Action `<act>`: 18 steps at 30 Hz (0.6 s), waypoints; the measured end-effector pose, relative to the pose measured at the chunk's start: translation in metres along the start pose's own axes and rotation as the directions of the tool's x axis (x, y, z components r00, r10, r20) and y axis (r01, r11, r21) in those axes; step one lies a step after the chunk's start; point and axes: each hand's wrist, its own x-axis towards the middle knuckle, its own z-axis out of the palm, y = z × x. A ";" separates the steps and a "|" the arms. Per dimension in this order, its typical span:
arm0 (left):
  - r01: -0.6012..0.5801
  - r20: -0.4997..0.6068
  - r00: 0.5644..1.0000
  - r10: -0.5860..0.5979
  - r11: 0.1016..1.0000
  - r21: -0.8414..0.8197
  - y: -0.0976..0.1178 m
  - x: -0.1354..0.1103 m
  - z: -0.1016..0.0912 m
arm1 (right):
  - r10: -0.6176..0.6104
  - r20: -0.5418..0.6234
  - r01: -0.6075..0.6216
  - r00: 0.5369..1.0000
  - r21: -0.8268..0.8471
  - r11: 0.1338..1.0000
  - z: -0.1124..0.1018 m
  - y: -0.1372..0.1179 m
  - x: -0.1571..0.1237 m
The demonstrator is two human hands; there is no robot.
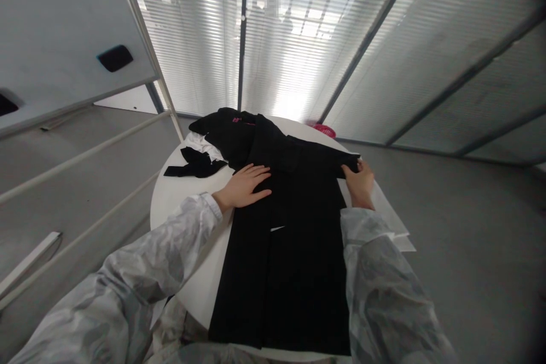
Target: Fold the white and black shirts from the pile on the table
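Note:
A long black garment with sleeves, which looks like a coat (pixel 305 273), lies spread over a round white table (pixel 170 210). Flat on its left upper part rests my left hand (pixel 245 186), fingers stretched out. My right hand (pixel 359 182) pinches the end of the right sleeve (pixel 324 154) at the table's right side. Toward the far edge the black cloth bunches up around the collar, where a small pink mark shows. A black strip of cloth (pixel 194 164), possibly the other sleeve, lies bent at the left over some white cloth (pixel 200 142).
White sheets (pixel 390 219) stick out past the table's right edge. Behind the table is something pink (pixel 324 130), partly hidden. A whiteboard on a pale metal frame (pixel 85 160) stands at the left. Glass partitions with blinds (pixel 290 68) line the far side.

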 end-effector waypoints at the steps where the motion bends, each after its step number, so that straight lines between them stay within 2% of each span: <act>1: -0.001 0.013 1.000 0.001 1.000 0.010 -0.001 0.000 0.001 | -0.001 0.002 0.001 1.000 0.014 1.000 0.000 0.001 0.001; 5: 0.002 0.032 0.999 -0.002 1.000 0.025 -0.001 0.000 0.003 | -0.006 -0.013 0.006 1.000 0.034 0.999 0.001 -0.003 0.003; 9: 0.009 0.014 1.000 -0.009 1.000 -0.010 -0.001 0.001 0.002 | -0.071 -0.074 0.078 0.995 0.102 0.992 0.003 -0.029 0.004; 11: 0.012 -0.008 1.000 -0.013 0.999 -0.048 -0.002 0.002 0.001 | -0.148 -0.090 0.157 0.985 0.109 0.982 0.004 -0.052 0.003; 14: 0.017 -0.054 0.998 -0.024 0.993 -0.116 -0.003 0.003 -0.001 | -0.298 -0.056 0.302 0.953 0.099 0.948 0.008 -0.097 -0.007; 18: 0.019 -0.107 0.994 -0.038 0.984 -0.175 -0.003 0.002 -0.002 | -0.431 0.118 0.411 0.895 0.160 0.898 0.022 -0.159 -0.033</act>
